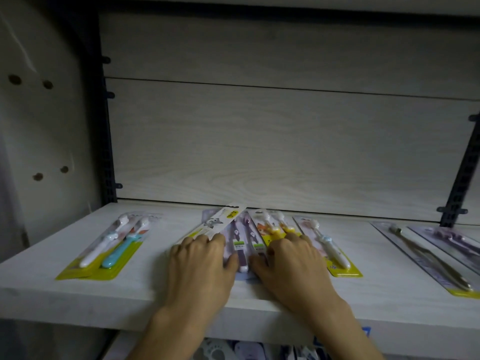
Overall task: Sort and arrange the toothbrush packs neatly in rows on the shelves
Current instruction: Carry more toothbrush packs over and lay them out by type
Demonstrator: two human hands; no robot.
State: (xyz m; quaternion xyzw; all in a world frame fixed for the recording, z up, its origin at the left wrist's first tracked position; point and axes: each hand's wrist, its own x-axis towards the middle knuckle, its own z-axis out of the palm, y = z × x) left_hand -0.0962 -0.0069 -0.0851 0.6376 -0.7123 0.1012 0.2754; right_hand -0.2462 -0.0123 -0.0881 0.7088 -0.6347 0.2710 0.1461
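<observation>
toothbrush packs: 7 | hands: 2 | shelf: 1

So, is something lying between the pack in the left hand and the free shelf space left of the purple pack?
Nothing visible does. The left hand grips the tilted pack, which leans over the purple pack. The shelf between it and the blue-and-white pack is bare. The right hand rests on the yellow pack.

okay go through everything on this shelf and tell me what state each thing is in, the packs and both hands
left hand: grips tilted pack.
tilted pack: back side up, far end raised.
purple pack: flat, between hands.
right hand: rests on yellow pack.
yellow pack: flat.
left-end pack: flat, untouched.
right-end packs: flat, angled.
</observation>
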